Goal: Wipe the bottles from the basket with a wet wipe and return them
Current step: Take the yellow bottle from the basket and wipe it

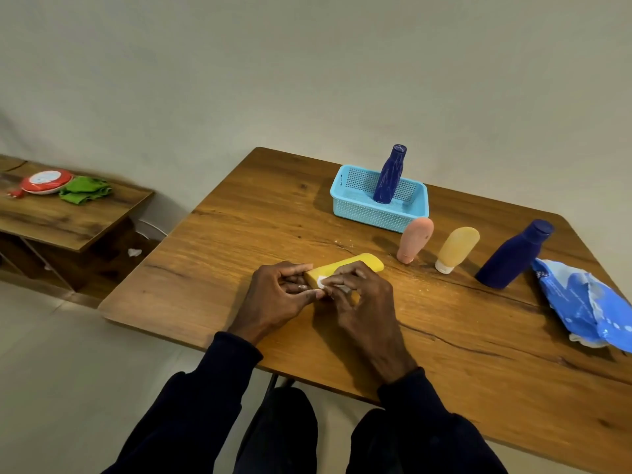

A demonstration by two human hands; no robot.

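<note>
A yellow bottle (355, 263) lies on its side on the wooden table (239, 234). My left hand (280, 295) grips its near end. My right hand (362, 299) presses a small white wet wipe (322, 281) against the bottle. A light blue basket (355, 210) stands at the back with one dark blue bottle (390, 174) upright in it. In front of the basket stand a pink tube (414, 239), a pale orange tube (456, 248) and a second dark blue bottle (513, 254).
A blue wet wipe pack (581, 302) lies open at the table's right edge. A lower wooden side table (68, 217) at the left carries a red and white round object (46, 181) and a green cloth (85, 189). My legs are under the near table edge.
</note>
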